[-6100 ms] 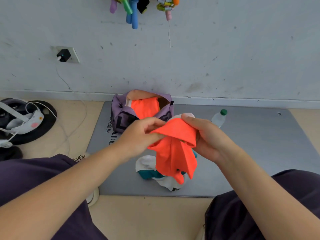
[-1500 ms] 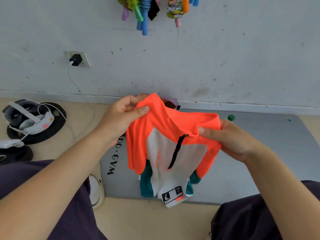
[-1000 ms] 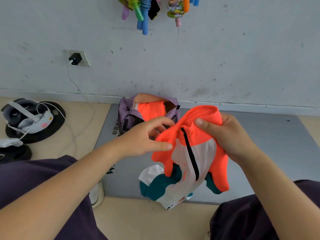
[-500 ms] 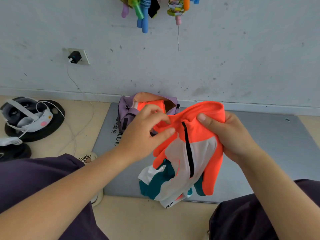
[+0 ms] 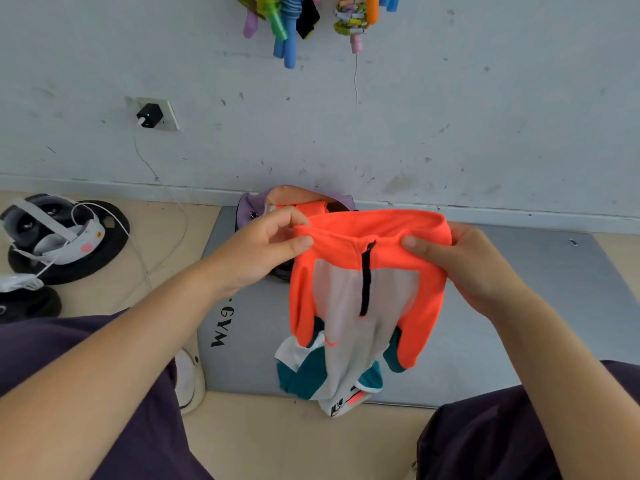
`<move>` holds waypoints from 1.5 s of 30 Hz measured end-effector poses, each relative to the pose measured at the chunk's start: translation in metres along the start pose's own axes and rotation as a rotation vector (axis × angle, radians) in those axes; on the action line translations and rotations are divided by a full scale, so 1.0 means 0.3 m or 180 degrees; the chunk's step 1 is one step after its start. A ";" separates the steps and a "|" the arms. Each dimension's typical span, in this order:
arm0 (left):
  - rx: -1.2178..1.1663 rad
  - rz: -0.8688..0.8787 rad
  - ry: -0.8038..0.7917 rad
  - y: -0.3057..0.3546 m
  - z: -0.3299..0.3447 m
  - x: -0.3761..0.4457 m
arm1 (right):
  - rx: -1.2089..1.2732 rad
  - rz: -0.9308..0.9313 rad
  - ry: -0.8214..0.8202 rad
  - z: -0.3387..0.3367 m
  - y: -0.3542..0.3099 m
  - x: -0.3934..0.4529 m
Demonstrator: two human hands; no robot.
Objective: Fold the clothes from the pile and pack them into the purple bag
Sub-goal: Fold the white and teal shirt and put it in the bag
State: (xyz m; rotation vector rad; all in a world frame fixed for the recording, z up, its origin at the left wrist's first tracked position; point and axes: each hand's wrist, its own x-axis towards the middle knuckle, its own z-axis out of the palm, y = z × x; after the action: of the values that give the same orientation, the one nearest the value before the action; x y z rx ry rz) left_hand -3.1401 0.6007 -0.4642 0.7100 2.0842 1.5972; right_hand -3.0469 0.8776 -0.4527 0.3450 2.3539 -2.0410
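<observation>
**Op:** Grip first. My left hand (image 5: 258, 249) pinches the top edge of the orange garment (image 5: 367, 285) at its left corner, thumb on the near face. My right hand (image 5: 465, 263) pinches the right corner the same way. The garment hangs between them in the air, black zip roughly centred, its white and teal lower part dangling low over the grey mat (image 5: 519, 306).

**Obs:** Where does it go?

**Op:** The purple bag (image 5: 249, 211) stands behind my left hand by the wall, mouth open, something orange already inside.

**Obs:** How would you fold it cleanly?

**Op:** My judgement: keep both pinches level so the zip stays the midline, lower the hem onto the mat, then fold the sleeves inward. Slack fabric; an uneven pull would skew it. Risk: the tail bunching under itself on landing.

**Obs:** Surroundings?

**Op:** A headset (image 5: 55, 226) lies on the floor, well to the left.
</observation>
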 end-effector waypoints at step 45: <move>0.0101 -0.0688 0.0217 -0.018 0.010 0.011 | -0.0805 -0.0408 0.0120 -0.016 0.006 0.011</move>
State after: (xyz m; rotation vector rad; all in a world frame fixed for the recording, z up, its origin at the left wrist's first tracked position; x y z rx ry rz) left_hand -3.1416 0.6038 -0.4704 0.4286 2.1566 1.4907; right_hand -3.0490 0.8830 -0.4542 0.2344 2.6811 -1.7649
